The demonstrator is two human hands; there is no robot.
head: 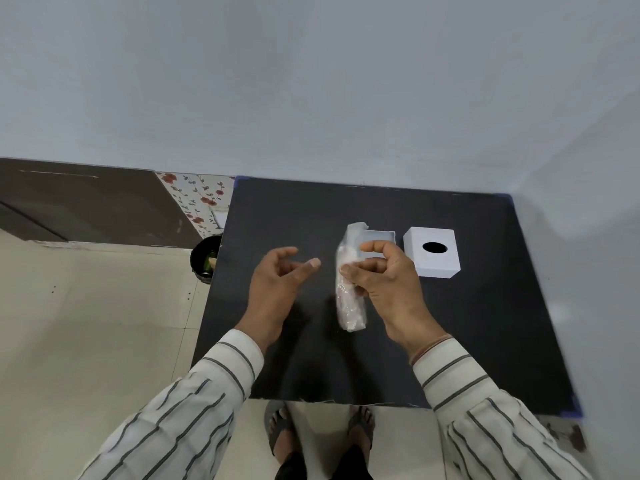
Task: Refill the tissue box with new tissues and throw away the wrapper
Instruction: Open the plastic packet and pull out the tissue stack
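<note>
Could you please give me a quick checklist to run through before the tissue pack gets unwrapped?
1. Tissue pack held: ok, the right hand grips it upright above the table.
2. Left hand free to tear the wrapper: ok, open and empty, beside the pack.
3. Wrapper opened: cannot tell; the plastic at the top looks loose.
4. Box ready: ok, the cover with the oval hole sits apart from the open base.
5. Base empty: cannot tell, the pack and hand hide it.
6. Bin for the wrapper: ok, on the floor at the table's left edge.
</note>
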